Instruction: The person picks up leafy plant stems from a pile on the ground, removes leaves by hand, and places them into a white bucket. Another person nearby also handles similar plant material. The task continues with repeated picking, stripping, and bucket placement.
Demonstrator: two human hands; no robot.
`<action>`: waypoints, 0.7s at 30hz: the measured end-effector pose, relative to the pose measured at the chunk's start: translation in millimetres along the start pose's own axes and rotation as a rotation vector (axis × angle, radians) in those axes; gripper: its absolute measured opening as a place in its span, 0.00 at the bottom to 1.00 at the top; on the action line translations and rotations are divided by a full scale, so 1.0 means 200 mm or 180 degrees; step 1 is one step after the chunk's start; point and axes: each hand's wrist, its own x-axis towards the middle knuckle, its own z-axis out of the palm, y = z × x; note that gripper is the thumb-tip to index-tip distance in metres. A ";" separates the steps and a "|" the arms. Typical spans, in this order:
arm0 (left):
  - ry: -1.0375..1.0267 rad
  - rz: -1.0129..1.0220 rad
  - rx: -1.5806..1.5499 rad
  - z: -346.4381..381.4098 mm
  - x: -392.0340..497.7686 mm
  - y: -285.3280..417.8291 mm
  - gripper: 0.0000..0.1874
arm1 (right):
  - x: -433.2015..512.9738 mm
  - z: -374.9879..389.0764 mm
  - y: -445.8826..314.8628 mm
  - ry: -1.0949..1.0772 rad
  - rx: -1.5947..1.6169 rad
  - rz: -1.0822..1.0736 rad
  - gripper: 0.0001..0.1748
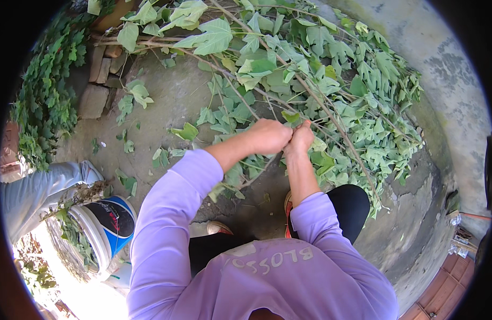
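Both of my hands meet at the middle of the view, over a heap of cut leafy branches (350,100) with large lobed green leaves. My left hand (271,136) is closed in a fist around a thin stem. Against it, my right hand (301,139) has its fingers curled, pinching a thin part of a branch; the exact grip points are hidden by the fingers. A long bare branch (322,104) runs diagonally just beyond and to the right of my hands. Small leafy twigs hang below my left hand.
At the left, a blue and white plastic bucket (118,224) holds leaves, beside a filled pale sack (42,192). Stacked bricks (93,101) and a leafy bush (50,92) stand at the upper left. A concrete wall (450,80) curves along the right. Loose leaves lie on the ground.
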 end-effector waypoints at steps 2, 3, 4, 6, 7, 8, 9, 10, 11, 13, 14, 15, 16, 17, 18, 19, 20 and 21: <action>0.0338 -0.0005 0.0419 0.04 -0.05 0.10 0.09 | 0.13 -0.04 0.04 0.0166 -0.0508 -0.0274 0.22; 0.0365 -0.0073 0.0202 0.06 -0.10 0.11 0.09 | 0.16 -0.03 0.01 0.0321 -0.0519 -0.0162 0.23; 0.0375 -0.0097 -0.0031 0.10 -0.15 0.13 0.09 | 0.20 -0.05 -0.03 0.0523 -0.0523 -0.0062 0.25; 0.0203 0.0012 -0.0212 0.05 -0.39 0.25 0.14 | 0.29 -0.09 -0.12 0.0856 -0.0275 0.0190 0.26; 0.0510 -0.0303 -0.0332 0.00 -0.45 0.21 0.15 | 0.31 -0.10 -0.13 0.0742 -0.0003 0.0207 0.26; 0.0771 -0.0633 -0.0488 -0.04 -0.51 0.18 0.17 | 0.30 -0.12 -0.10 0.0597 -0.0031 -0.0161 0.26; 0.1030 -0.0997 -0.0623 -0.07 -0.54 0.16 0.19 | 0.27 -0.12 -0.05 0.0423 -0.0060 -0.0503 0.26; 0.1080 -0.0937 -0.0531 -0.13 -0.53 0.16 0.20 | 0.19 -0.08 -0.03 0.0533 -0.0248 -0.0512 0.25; 0.1120 -0.0866 -0.0440 -0.18 -0.49 0.16 0.21 | 0.13 -0.07 -0.02 0.0409 -0.0131 -0.0294 0.25; 0.1065 -0.0361 -0.0103 -0.14 -0.39 0.15 0.25 | 0.09 -0.07 0.01 0.0260 -0.0016 -0.0394 0.25; 0.0417 -0.0403 -0.0071 -0.09 -0.32 0.12 0.25 | 0.06 -0.06 0.00 0.0141 0.0059 -0.0312 0.25; -0.0224 -0.0432 -0.0043 -0.05 -0.28 0.10 0.24 | 0.04 -0.05 -0.03 0.0023 0.0139 -0.0242 0.25; -0.0290 -0.0320 -0.0372 0.01 -0.26 0.05 0.23 | 0.02 -0.05 -0.06 -0.0060 0.0230 -0.0190 0.24; -0.0357 -0.0208 -0.0700 0.07 -0.24 0.01 0.21 | 0.01 -0.05 -0.07 -0.0107 0.0338 -0.0026 0.24; -0.0442 -0.0080 -0.1035 0.12 -0.22 -0.02 0.19 | -0.01 -0.05 -0.07 -0.0130 0.0448 0.0135 0.24; -0.0305 -0.0037 -0.1394 0.14 -0.21 -0.05 0.18 | -0.05 -0.05 -0.08 -0.0143 0.0564 0.0296 0.24; -0.0161 -0.0006 -0.1753 0.16 -0.21 -0.07 0.17 | -0.10 -0.03 -0.07 -0.0139 0.0673 0.0547 0.23; -0.0007 0.0028 -0.2108 0.15 -0.21 -0.07 0.15 | -0.18 0.01 -0.09 -0.0116 0.0706 0.0821 0.24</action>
